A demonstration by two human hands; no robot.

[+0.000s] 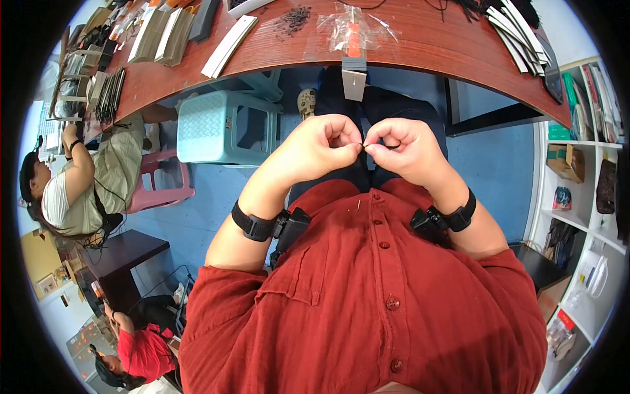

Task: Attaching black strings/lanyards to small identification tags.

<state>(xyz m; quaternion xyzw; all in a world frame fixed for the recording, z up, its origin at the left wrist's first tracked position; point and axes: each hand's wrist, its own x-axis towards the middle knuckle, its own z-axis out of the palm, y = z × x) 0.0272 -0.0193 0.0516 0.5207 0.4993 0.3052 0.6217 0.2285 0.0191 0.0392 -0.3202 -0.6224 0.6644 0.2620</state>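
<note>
In front of my lap, my left hand (331,144) and my right hand (403,148) meet, clear of the table. Thumb and forefinger of each are pinched, and the fingertips almost touch. A tiny dark piece (363,146) shows between them, too small to name. Just beyond the hands, a narrow block with a pale front face (354,84) juts over the table edge. Behind it lies crumpled clear plastic wrap (357,29) with an orange strip (354,41). A heap of small black pieces (293,21) is on the tabletop to the left of the wrap.
The reddish-brown table (282,52) holds a white strip (230,47), stacked card strips (174,36) and loose strips (518,39). A light-blue stool (209,128) stands left; white shelves (577,217) stand right. Two people (85,177) sit farther left.
</note>
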